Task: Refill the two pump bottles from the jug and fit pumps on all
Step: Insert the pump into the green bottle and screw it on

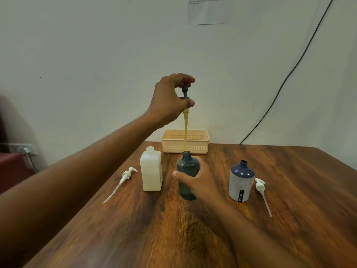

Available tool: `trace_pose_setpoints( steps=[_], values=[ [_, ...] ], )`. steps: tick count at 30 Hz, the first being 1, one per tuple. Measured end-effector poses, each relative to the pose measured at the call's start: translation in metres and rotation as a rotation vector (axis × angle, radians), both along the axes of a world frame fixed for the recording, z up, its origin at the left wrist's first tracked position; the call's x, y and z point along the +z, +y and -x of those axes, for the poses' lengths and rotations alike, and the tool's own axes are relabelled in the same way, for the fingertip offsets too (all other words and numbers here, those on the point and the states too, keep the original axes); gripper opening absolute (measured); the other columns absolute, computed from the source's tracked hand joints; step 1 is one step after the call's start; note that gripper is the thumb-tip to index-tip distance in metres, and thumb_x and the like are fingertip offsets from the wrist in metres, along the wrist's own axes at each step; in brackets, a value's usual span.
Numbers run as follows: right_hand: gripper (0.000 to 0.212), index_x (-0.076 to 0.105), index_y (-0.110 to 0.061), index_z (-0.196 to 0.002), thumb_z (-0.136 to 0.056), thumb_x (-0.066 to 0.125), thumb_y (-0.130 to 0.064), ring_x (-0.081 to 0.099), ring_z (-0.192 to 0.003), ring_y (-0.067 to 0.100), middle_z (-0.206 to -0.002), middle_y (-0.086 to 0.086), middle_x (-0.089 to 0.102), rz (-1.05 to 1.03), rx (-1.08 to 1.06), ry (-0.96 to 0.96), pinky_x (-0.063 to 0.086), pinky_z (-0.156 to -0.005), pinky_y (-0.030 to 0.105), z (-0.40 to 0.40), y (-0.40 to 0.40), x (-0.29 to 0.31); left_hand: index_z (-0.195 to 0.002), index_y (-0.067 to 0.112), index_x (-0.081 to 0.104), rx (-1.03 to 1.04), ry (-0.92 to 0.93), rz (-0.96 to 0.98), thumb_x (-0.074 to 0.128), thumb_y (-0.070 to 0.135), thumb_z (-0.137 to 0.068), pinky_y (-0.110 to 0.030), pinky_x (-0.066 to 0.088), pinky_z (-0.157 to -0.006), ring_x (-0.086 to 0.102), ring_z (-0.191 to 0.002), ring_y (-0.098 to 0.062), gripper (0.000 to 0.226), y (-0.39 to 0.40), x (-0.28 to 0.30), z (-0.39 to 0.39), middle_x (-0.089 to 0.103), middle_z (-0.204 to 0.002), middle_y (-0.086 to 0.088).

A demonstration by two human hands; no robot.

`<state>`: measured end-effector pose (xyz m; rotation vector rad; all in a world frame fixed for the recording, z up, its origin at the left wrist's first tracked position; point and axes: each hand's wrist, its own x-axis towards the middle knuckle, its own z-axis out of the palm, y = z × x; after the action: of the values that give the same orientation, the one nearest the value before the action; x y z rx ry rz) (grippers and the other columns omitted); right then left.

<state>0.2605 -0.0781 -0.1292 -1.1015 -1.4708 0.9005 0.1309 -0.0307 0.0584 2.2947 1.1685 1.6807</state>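
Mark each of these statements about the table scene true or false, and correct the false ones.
1. The left hand holds a dark grey pump with a yellowish dip tube above the translucent dark teal bottle. True.
2. The right hand rests flat on the wooden table. False: it grips the teal bottle.
3. The navy-and-white bottle already carries a pump. False: its neck is open, and a white pump lies beside it.
4. The translucent white rectangular jug stands upright, left of the teal bottle. True.
5. The peach plastic basket sits at the table's near edge. False: it stands at the far edge, by the wall.
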Motion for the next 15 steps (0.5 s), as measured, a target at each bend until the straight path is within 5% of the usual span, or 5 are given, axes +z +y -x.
trace_pose_setpoints(
  steps=[15],
  values=[
    [0.065, 0.05, -0.031, -0.131, -0.078, 0.085, -0.038, 0.059, -0.106, 0.007, -0.122, -0.013, 0.058, -0.011, 0.016, 0.023, 0.047, -0.074, 0.014, -0.011, 0.001, -0.005, -0.128, 0.019, 0.07, -0.042, -0.084, 0.036, 0.087, 0.004, -0.079, -0.007, 0.055, -0.077, 0.063, -0.114, -0.01, 0.053, -0.002, -0.016, -0.011, 0.068, -0.122, 0.004]
  ],
)
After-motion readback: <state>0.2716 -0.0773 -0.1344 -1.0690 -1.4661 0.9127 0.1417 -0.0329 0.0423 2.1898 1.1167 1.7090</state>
